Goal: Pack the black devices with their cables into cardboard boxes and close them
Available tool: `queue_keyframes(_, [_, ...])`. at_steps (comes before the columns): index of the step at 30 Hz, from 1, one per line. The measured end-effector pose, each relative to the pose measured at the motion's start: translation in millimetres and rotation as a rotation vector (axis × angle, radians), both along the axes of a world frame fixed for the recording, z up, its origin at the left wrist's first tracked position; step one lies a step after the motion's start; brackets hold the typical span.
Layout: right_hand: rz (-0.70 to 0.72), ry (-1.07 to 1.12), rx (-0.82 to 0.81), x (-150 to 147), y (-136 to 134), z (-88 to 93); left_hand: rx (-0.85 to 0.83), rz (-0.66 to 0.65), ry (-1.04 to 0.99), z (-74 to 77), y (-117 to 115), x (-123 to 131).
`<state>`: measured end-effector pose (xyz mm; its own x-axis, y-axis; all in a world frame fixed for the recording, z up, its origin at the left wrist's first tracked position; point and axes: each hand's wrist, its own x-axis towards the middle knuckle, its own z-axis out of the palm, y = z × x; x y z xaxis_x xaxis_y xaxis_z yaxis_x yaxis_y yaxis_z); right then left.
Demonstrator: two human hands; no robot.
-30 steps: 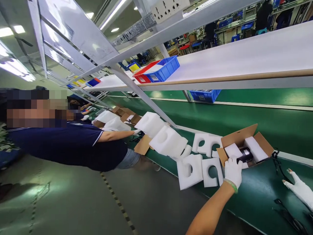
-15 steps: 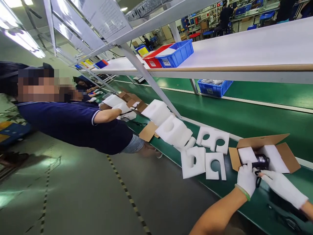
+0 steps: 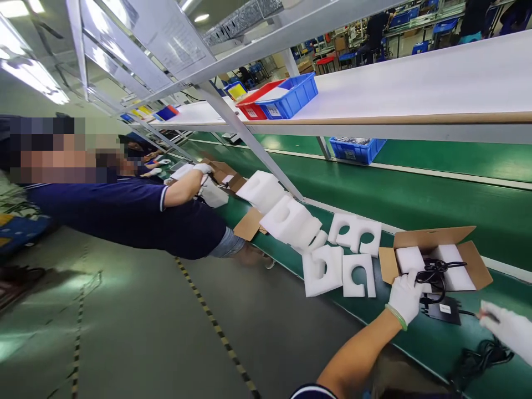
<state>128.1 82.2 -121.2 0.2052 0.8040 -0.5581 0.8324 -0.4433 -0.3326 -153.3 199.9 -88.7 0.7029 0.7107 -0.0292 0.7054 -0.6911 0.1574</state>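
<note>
An open cardboard box (image 3: 484,266) stands on the green bench, with white foam blocks (image 3: 451,267) inside both ends. A bundled black cable (image 3: 436,271) lies over the box's middle and front edge. My left hand (image 3: 405,299), in a white glove, is closed on this cable at the front edge. Just in front of the box is a flat black finned unit (image 3: 444,310) with a white label. A thin black lead runs from it to my gloved right hand (image 3: 505,327), whose fingers pinch it. More coiled black cable (image 3: 482,357) lies below that hand.
Cut-out white foam pieces (image 3: 323,271) lie left of the box, beside stacked foam (image 3: 286,219). A co-worker (image 3: 124,216) stands further left along the bench. A shelf (image 3: 374,105) spans above, carrying a blue bin (image 3: 291,97); another blue bin (image 3: 357,149) sits beneath.
My right hand has moved right, away from the box, drawing out the lead. The bundled cable now lies over the box, and the finned unit shows in front. My left hand stays by the box.
</note>
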Motion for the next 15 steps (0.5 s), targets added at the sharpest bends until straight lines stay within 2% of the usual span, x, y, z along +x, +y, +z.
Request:
queue_keyframes(1, [0.067, 0.068, -0.035, 2.8, -12.2, -23.4, -0.026, 0.0, -0.003, 2.8, 0.3, 0.5])
queue_keyframes(3, [0.21, 0.032, 0.051, -2.5, -20.9, -64.3, -0.085, 0.011, -0.001, 9.5, 0.7, 1.8])
queue_keyframes(4, [0.279, -0.001, 0.088, -9.3, -18.9, -79.4, -0.11, 0.016, 0.003, 13.1, 0.8, 2.6])
queue_keyframes(6, [0.366, -0.087, 0.149, -25.7, -8.6, -97.3, -0.142, 0.013, 0.016, 20.1, 0.9, 4.5])
queue_keyframes(8, [0.386, -0.132, 0.168, -37.6, 1.4, -102.5, -0.158, 0.004, 0.025, 25.6, 1.1, 6.8])
queue_keyframes(10, [0.336, -0.09, 0.152, -39.6, 3.7, -101.5, -0.174, 0.007, 0.023, 28.7, 1.9, 8.6])
queue_keyframes(12, [0.25, 0.054, 0.086, -31.4, -4.1, -98.1, -0.201, 0.015, 0.014, 29.7, 3.2, 8.9])
queue_keyframes(15, [0.111, 0.345, -0.017, -8.3, -30.5, -85.4, -0.258, 0.029, -0.022, 31.0, 3.3, 6.6])
